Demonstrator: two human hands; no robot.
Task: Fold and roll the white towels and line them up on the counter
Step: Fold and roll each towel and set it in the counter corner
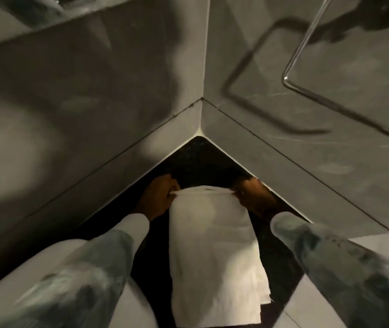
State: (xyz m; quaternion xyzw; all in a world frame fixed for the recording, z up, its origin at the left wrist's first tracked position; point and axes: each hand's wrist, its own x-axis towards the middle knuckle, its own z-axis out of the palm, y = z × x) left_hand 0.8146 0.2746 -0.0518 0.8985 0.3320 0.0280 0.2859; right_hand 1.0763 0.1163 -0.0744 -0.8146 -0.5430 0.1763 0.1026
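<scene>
Towel (pixel 212 245) lies in a long folded strip on the dark counter (pixel 193 159), far end pinched w/ my left hand (pixel 159 197) & right hand (pixel 251 194) at its corners; soft, light, floppy, so I'd grip both corners, keep it taut

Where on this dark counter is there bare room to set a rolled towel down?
Bare patch: the dark counter in the far corner, bordered by the two grey walls, beyond the left hand and right hand. Crowded: the middle, covered by the white folded towel both hands grip.
</scene>
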